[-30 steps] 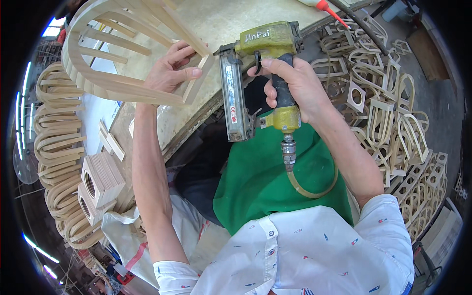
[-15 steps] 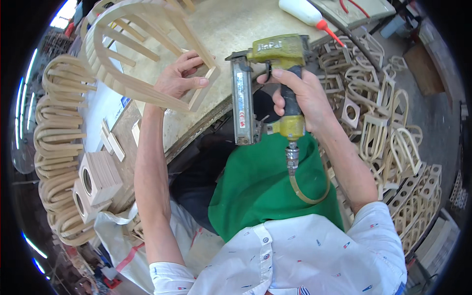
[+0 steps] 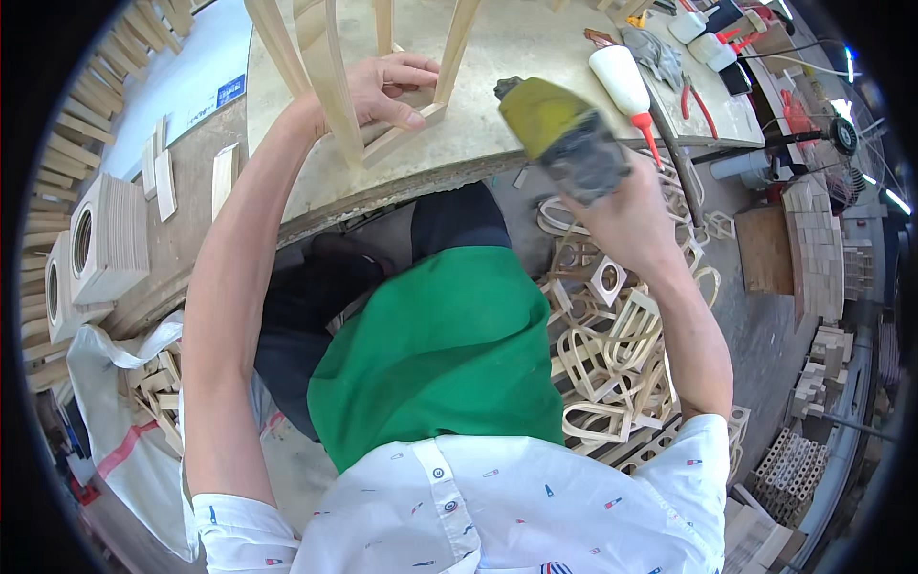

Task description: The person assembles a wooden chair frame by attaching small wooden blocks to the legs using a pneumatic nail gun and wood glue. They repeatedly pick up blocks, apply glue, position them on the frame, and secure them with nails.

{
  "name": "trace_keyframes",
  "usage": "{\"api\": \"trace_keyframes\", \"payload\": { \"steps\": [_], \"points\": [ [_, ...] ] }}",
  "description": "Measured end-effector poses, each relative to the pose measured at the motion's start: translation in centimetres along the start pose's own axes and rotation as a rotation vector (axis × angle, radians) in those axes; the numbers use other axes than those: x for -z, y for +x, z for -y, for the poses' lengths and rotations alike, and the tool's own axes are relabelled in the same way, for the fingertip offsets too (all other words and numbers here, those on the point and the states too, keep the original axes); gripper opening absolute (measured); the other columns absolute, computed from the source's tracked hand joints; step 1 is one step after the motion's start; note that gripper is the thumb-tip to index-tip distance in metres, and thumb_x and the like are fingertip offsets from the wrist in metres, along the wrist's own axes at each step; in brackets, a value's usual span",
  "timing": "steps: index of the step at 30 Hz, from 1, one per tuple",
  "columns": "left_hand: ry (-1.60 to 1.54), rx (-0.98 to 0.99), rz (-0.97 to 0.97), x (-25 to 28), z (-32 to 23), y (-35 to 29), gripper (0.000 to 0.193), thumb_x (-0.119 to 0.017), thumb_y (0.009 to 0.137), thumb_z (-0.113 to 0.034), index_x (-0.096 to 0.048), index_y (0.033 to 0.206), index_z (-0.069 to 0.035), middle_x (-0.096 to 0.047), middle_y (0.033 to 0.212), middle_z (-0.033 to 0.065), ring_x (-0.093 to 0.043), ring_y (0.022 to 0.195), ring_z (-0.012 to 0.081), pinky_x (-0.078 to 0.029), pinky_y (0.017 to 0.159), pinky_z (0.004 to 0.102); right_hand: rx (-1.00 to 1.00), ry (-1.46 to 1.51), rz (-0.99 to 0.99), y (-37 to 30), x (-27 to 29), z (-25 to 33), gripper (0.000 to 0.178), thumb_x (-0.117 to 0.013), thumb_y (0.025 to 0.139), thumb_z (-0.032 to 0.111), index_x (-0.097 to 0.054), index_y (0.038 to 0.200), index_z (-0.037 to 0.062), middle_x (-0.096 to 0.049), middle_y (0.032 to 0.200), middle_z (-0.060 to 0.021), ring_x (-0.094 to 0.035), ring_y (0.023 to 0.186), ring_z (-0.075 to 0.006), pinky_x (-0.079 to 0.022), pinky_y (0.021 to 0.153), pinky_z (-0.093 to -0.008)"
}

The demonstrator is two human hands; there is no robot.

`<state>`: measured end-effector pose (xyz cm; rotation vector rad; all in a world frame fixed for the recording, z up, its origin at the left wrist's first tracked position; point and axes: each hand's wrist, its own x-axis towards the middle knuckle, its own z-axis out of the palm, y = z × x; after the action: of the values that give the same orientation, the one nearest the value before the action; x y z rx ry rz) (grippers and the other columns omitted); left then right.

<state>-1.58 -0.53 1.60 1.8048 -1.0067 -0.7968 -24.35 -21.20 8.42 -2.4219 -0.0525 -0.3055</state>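
Note:
A pale wooden frame (image 3: 328, 67) with curved and straight bars rises out of the top of the picture, its short end bar low over the bench. My left hand (image 3: 368, 94) is closed on that end, thumb along the short bar and fingers behind it. To the right, past the bench's front edge, my right hand (image 3: 626, 206) grips the handle of a yellow-green nail gun (image 3: 555, 120). The gun is smeared by motion and apart from the frame. My right fingers are mostly hidden behind its dark rear.
On the bench (image 3: 516, 57) lie a white glue bottle (image 3: 620, 81) with a red nozzle, a grey glove (image 3: 655, 55) and red-handled pliers (image 3: 703, 107). Thin wooden strips (image 3: 164, 182) and stacked boards with round holes (image 3: 115, 244) sit left. Wooden frames (image 3: 622, 354) are heaped below right.
The wooden frame has swung from leaning left to more upright, still in my left hand. The nail gun has turned and moved away from it to the right. The view has shifted too.

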Motion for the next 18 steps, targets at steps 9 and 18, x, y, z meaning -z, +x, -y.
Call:
{"api": "trace_keyframes", "payload": {
  "steps": [9,18],
  "points": [
    [0.005,-0.028,-0.042,0.0,1.0,0.3,0.065,-0.081,0.072,-0.016,-0.056,0.131,-0.003,-0.045,0.138,-0.003,-0.05,0.118,0.0153,-0.042,0.098,0.0278,0.406,-0.566,0.167,1.4,-3.1,-1.9,0.056,-0.063,0.069,0.001,-0.05,0.124,-0.002,-0.063,0.107,-0.0155,-0.067,0.081,-0.0301,-0.054,0.063,-0.037],
    [-0.049,-0.031,-0.022,-0.3,0.6,0.2,0.063,-0.079,0.072,-0.012,-0.055,0.13,-0.001,-0.043,0.138,-0.0015,-0.05,0.117,0.016,-0.04,0.102,0.0288,0.493,-0.555,0.073,0.2,-3.1,-3.3,0.051,-0.059,0.073,0.006,-0.05,0.122,-0.0035,-0.063,0.108,-0.0136,-0.067,0.077,-0.026,-0.054,0.063,-0.0335]
  ]
}}
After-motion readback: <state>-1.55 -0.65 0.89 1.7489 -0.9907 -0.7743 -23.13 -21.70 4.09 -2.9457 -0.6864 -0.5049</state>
